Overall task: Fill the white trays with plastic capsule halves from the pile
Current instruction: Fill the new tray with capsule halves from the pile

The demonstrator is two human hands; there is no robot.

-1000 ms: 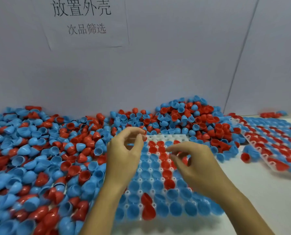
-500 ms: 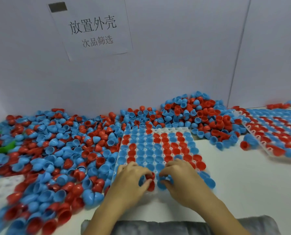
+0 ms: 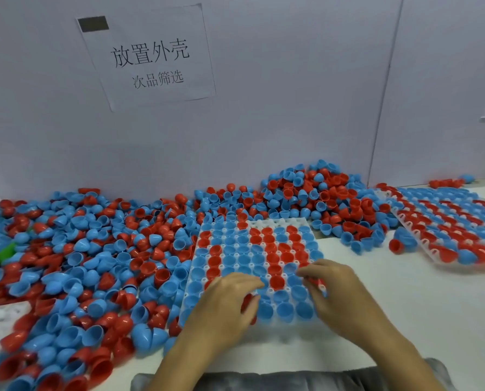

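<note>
**Both hands on the near rows of the middle tray**

We see the white tray (image 3: 278, 222) lying flat near the counter's front edge, about midway along it, its pockets almost all filled with blue and red capsule halves (image 3: 237, 261) sitting open side up; a few pockets along its far edge look bare. Our left hand (image 3: 227, 303) rests palm down on the tray's near left part, fingers curled, with a red half (image 3: 248, 300) showing under the fingertips; whether it is pinched we cannot tell. Our right hand (image 3: 334, 292) rests on the near right part, fingertips bent onto the halves there, its grip also unclear. The loose pile (image 3: 94, 249) spreads from the tray's left side to the counter's left edge and along the back wall. A second filled tray (image 3: 450, 224) lies toward the right edge, and part of a bare white tray (image 3: 1, 320) shows at the left. A paper sign (image 3: 151, 57) hangs on the wall behind.
</note>
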